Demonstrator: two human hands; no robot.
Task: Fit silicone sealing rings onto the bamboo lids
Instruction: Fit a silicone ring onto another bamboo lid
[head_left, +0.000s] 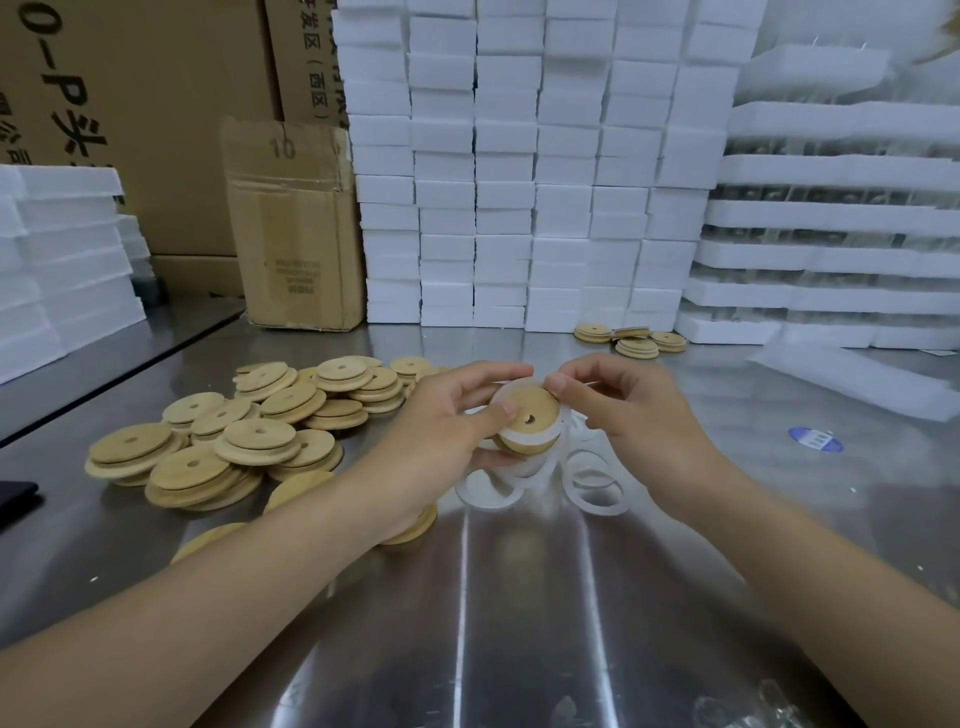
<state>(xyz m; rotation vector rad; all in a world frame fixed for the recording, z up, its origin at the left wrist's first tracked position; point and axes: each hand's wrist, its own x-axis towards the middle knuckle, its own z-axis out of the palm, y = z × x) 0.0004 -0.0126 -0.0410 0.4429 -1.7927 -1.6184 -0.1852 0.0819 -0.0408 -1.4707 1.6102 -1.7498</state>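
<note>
A round bamboo lid (531, 425) with a small centre hole is held above the steel table, a translucent white silicone ring (519, 439) stretched partly round its rim. My left hand (447, 426) grips the lid from the left, thumb on its face. My right hand (623, 405) pinches the ring at the lid's upper right edge. Loose silicone rings (592, 486) lie on the table just below the hands. A heap of bare bamboo lids (234, 436) spreads to the left.
Several lids (631, 339) sit at the back right of the steel table (519, 597). White foam boxes (519, 182) are stacked behind, cardboard cartons (296, 228) at the back left. A blue sticker (814, 439) lies right; a dark object (15, 496) at the left edge.
</note>
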